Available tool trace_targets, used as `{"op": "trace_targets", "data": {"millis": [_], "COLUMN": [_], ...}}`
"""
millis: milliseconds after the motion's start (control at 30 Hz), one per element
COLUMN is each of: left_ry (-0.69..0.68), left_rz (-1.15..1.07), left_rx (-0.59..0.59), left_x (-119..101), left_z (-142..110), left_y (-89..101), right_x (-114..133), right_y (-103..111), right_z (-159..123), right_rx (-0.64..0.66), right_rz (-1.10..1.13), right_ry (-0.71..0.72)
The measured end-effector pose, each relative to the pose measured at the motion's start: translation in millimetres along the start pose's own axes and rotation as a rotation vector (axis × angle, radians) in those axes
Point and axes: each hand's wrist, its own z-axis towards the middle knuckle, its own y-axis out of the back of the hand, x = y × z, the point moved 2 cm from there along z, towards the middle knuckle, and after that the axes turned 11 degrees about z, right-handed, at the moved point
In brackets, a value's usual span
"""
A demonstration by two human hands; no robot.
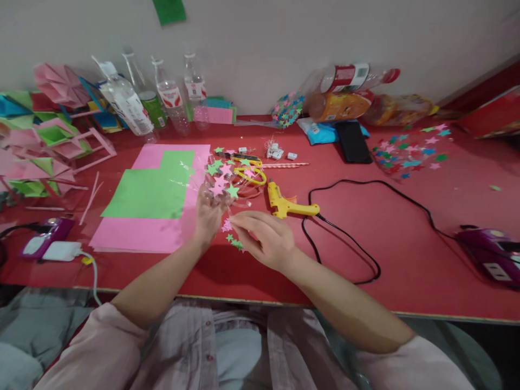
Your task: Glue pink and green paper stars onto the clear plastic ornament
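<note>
My left hand is closed round a clear plastic piece with thin spreading strips, dotted with pink and green paper stars. Close beside it, my right hand pinches thumb and fingers together near the lower edge of that plastic; what lies between the fingertips is too small to make out. Loose green stars and pink stars lie on the table just below my hands. A yellow hot glue gun rests on its side beyond my right hand. Yellow-handled scissors lie partly hidden behind the starred plastic.
Green paper lies over pink sheets at left. The glue gun's black cord loops to a purple power strip. Bottles stand along the wall. A phone and another starred plastic piece lie at right.
</note>
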Motion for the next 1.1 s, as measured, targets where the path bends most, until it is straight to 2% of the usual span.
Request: {"op": "trace_targets", "data": {"millis": [300,733,1100], "left_ry": [-0.002,-0.022,-0.02], "left_rz": [0.034,0.076,0.066], "left_rx": [0.009,-0.017,0.017], "left_x": [-6,2,4], "left_z": [-1,1,1], "left_y": [-2.3,0.8,0.5], "right_x": [2,2,2], "right_y": [1,1,1], "right_z": [4,5,3], "right_rx": [-0.006,0.037,0.033], "right_rz": [0.004,-0.048,-0.036], "right_ry": [-0.016,0.05,0.053]}}
